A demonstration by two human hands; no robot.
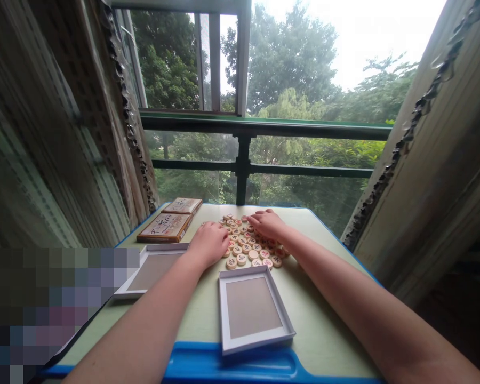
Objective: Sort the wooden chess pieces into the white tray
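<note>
Many round wooden xiangqi pieces (247, 248) with red and black characters lie spread in a loose group on the pale green table (324, 320). At the group's left edge rests my left hand (211, 241), palm down, its fingers lightly curved against the nearest pieces. My right hand (267, 223) lies over the far right part of the group, fingers stretched toward the left. It covers some pieces below it. Neither hand visibly grips a piece.
A shallow open box tray (254, 309) stands near the table's blue front edge (232, 362). Another open tray (156, 269) is partly behind my left forearm. Two printed boxes (166, 226) (183, 205) lie at the far left. Beyond are a railing (304, 128) and curtains (416, 160).
</note>
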